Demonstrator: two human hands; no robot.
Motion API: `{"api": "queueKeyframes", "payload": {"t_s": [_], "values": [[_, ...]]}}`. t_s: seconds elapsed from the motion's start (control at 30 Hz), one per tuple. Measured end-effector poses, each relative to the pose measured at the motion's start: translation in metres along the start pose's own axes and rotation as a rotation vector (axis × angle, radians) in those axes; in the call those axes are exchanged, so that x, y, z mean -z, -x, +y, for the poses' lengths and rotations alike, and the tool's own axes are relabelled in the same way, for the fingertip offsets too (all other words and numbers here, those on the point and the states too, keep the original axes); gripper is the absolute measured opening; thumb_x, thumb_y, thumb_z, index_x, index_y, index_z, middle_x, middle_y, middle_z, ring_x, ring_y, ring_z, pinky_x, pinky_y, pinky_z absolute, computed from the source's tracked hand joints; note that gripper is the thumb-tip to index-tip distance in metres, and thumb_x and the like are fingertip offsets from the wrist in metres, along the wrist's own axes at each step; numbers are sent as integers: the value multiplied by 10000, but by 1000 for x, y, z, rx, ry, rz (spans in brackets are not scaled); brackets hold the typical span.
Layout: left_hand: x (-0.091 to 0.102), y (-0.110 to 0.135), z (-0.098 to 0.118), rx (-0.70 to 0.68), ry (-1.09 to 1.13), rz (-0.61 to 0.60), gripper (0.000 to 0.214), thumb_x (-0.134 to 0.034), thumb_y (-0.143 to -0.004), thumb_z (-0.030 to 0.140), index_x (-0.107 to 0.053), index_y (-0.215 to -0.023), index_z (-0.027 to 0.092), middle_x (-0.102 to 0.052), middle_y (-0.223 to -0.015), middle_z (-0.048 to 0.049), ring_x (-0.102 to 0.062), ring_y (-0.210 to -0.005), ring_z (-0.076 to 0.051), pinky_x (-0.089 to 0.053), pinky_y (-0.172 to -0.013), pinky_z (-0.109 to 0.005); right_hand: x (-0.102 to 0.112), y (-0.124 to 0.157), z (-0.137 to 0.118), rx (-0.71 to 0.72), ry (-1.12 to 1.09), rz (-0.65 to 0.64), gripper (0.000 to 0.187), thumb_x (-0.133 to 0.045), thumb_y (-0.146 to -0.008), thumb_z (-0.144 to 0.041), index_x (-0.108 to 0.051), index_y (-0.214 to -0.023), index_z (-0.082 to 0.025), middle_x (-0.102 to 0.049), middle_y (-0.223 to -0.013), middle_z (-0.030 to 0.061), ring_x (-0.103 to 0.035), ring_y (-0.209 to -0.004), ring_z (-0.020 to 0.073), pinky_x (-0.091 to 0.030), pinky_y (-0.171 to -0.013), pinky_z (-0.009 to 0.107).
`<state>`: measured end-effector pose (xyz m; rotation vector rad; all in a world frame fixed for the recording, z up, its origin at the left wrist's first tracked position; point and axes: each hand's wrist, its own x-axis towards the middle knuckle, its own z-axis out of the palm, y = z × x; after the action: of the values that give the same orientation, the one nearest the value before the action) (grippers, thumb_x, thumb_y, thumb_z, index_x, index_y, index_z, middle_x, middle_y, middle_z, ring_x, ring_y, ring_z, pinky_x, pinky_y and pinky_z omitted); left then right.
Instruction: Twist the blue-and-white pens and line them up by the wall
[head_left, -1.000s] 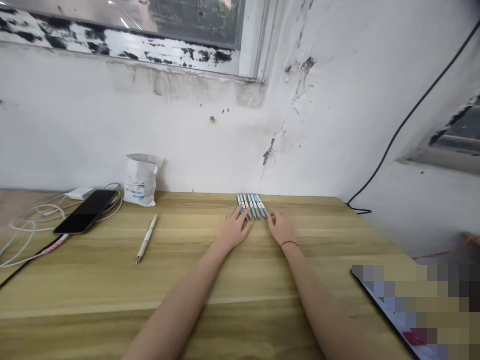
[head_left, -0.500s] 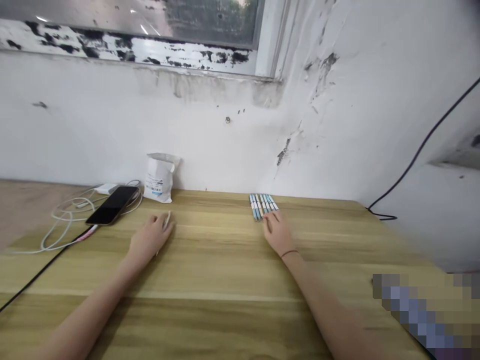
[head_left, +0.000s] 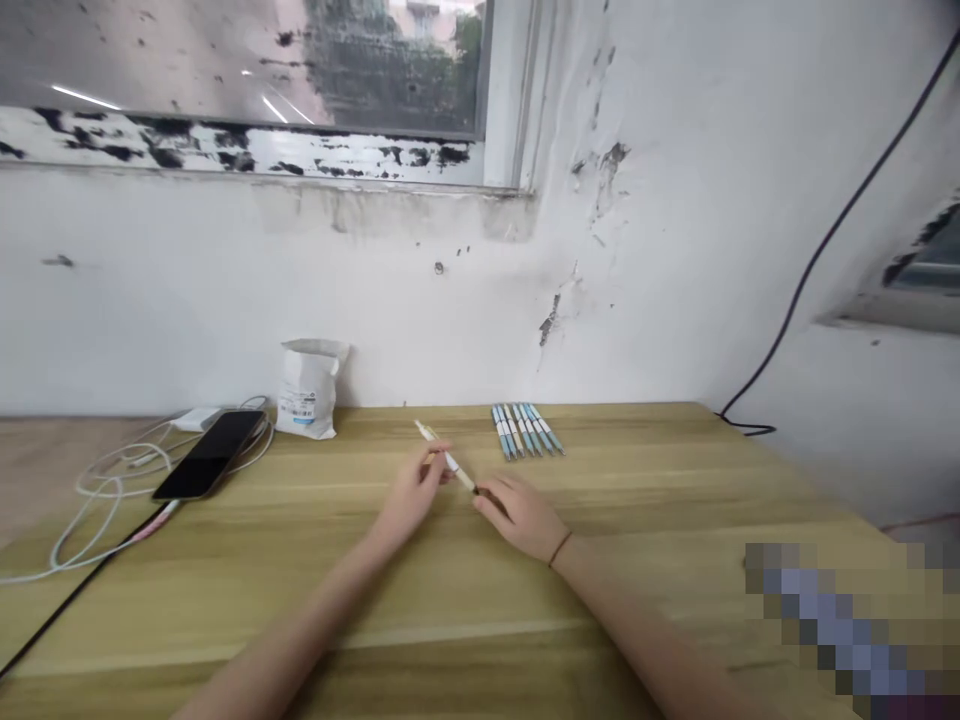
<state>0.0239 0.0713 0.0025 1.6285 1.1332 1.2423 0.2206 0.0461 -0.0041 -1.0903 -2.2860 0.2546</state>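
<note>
A slim white and cream pen (head_left: 460,474) slants over the table between my two hands. My left hand (head_left: 411,490) is closed around its middle, thumb and fingers pinching the barrel. At the lower, dark-tipped end, my right hand (head_left: 526,518) has its thumb and fingertips closed on the pen; the exact grip is partly hidden. Several pens (head_left: 517,432) with white, blue and cream parts lie side by side in a row, behind my right hand and near the wall.
A white paper-like packet (head_left: 307,388) with a label stands against the wall. Left of it lie a dark phone (head_left: 210,455), a white charger (head_left: 197,419) and looped white cables (head_left: 116,490). The wooden table (head_left: 637,480) meets the wall. A black cord (head_left: 810,265) hangs at the right.
My left hand has moved right with the pen, now slanted. My right hand has left the row of pens and come nearer, onto the pen's end. The view has shifted slightly.
</note>
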Motion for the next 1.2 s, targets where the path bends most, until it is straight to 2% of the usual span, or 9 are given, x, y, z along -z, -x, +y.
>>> {"api": "queueKeyframes", "payload": {"t_s": [0.1, 0.23, 0.33, 0.43, 0.5, 0.63, 0.73, 0.93, 1.2], "values": [[-13, 4, -2, -16, 18, -41, 349, -485, -828, 439, -547, -1035, 165, -631, -834, -32, -624, -744, -154, -522, -761, -330, -2, 0, 4, -33, -19, 32, 261, -350, -940, -257, -584, -842, -193, -606, -784, 30, -540, -769, 158, -409, -706, 273], [-15, 11, -6, 11, -21, -54, 360, -446, -856, 447, -524, -1072, 170, -631, -821, -35, -622, -701, -154, -527, -702, -315, -5, 1, 11, -42, -7, 21, 210, -418, -915, -292, -574, -820, -188, -588, -769, 25, -524, -741, 153, -400, -666, 256], [-12, 13, -6, -92, -250, 72, 402, -438, -869, 428, -464, -1195, 194, -564, -1101, -101, -601, -911, -189, -501, -795, -346, -6, 3, 16, -75, 39, 33, 223, -425, -910, -302, -574, -788, -190, -575, -757, 29, -519, -716, 154, -392, -641, 253], [-4, 13, -3, -292, -682, 232, 463, -512, -841, 407, -444, -1269, 242, -326, -1374, -131, -368, -1241, -279, -339, -1001, -447, -4, 5, 23, -109, 95, 72, 196, -456, -895, -298, -598, -813, -191, -589, -774, 36, -530, -738, 165, -393, -661, 265], [2, 12, 0, -407, -911, 126, 403, -518, -845, 388, -493, -1236, 293, -344, -1381, -98, -297, -1283, -296, -252, -1043, -479, -3, 6, 26, -117, 109, 92, 190, -469, -889, -300, -618, -841, -194, -602, -782, 40, -537, -745, 170, -397, -666, 270], [7, 10, -2, -519, -1061, -211, 280, -433, -901, 278, -555, -1149, 324, -601, -1111, -58, -505, -1082, -218, -318, -985, -419, 1, 7, 26, -87, 77, 110, 213, -466, -893, -327, -639, -924, -207, -627, -806, 43, -552, -764, 172, -413, -700, 279], [6, 10, -6, -529, -1106, -221, 277, -408, -902, 195, -572, -1113, 268, -628, -1010, -65, -555, -943, -197, -385, -879, -366, 2, 7, 22, -53, 53, 85, 240, -423, -914, -313, -628, -979, -207, -635, -839, 45, -558, -800, 173, -418, -737, 289], [3, 15, -3, -545, -1107, -221, 276, -375, -909, 192, -553, -1117, 224, -623, -1015, -73, -560, -907, -206, -416, -787, -336, 1, 6, 22, -58, 104, 45, 240, -378, -917, -216, -616, -918, -183, -613, -831, 60, -546, -798, 181, -417, -713, 290], [-4, 21, -1, -322, -1034, -306, 341, -265, -944, 336, -575, -991, 202, -646, -868, -62, -601, -794, -186, -462, -731, -306, 7, 7, 24, -18, 185, 89, 253, -384, -898, -177, -636, -898, -198, -641, -852, 75, -560, -788, 195, -419, -718, 313]]}}
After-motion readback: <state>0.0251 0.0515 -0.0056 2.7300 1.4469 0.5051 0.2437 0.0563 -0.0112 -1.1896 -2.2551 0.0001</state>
